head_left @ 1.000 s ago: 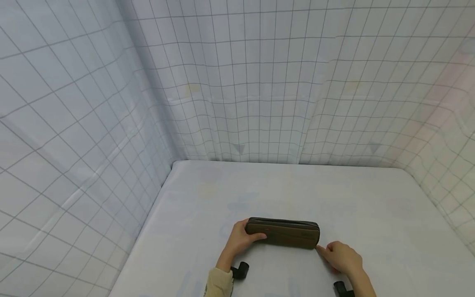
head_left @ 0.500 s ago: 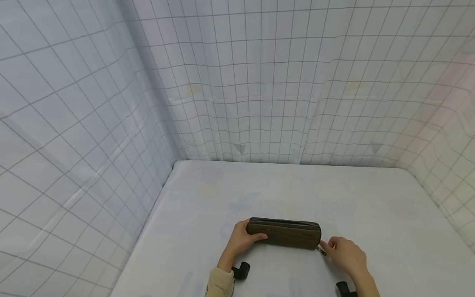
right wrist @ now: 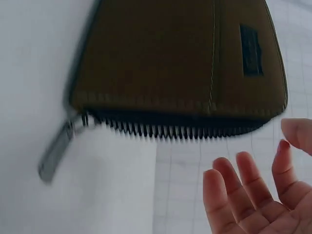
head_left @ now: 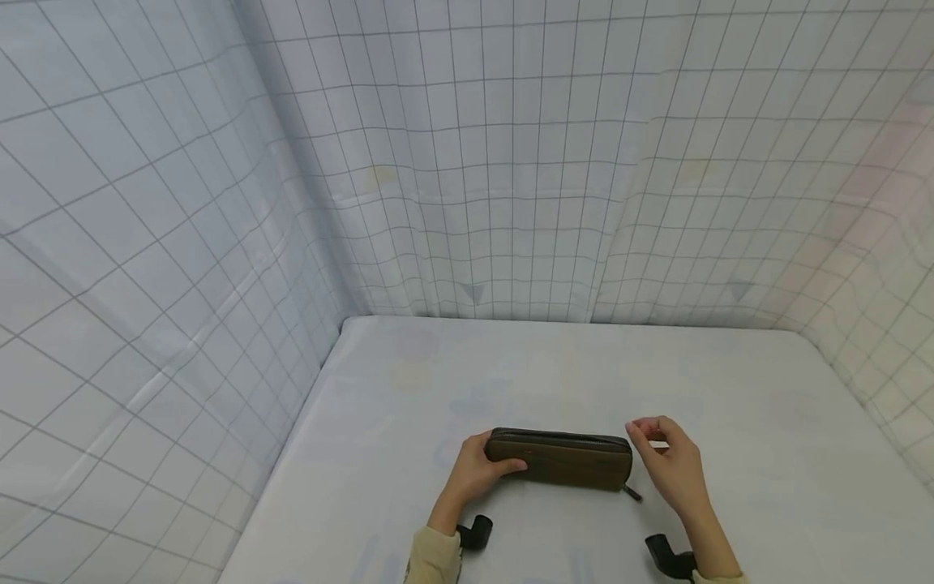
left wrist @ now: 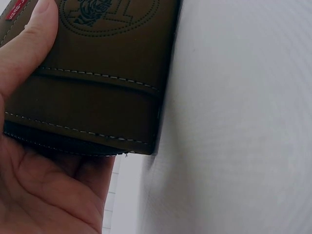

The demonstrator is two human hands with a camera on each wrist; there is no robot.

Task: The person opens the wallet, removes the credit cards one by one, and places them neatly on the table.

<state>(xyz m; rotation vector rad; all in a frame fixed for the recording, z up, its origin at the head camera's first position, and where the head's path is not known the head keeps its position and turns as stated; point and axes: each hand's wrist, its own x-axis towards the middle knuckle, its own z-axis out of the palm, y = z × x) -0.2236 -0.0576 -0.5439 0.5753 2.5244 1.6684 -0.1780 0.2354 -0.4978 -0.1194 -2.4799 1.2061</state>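
Note:
A long brown zip-around wallet (head_left: 562, 464) stands on its long edge on the white table. My left hand (head_left: 473, 470) grips its left end, thumb across the front face and fingers behind. In the left wrist view, the wallet (left wrist: 97, 92) shows pale stitching, a stamped round emblem and a small red tag. At the lower right corner a metal zipper pull (right wrist: 54, 155) sticks out, touched by no hand. Just beyond the wallet's right end is my right hand (head_left: 670, 464), apart from it. Its fingers (right wrist: 254, 180) are loosely bent, with nothing between them.
The white table (head_left: 409, 389) spreads around the wallet. Grid-patterned curtains (head_left: 511, 203) enclose its back and sides. Black camera mounts (head_left: 476, 532) sit at both wrists.
My right hand pinched the zipper pull at the lower right corner half a second ago. Since then it has let go and risen to the wallet's upper right. The left hand has stayed put.

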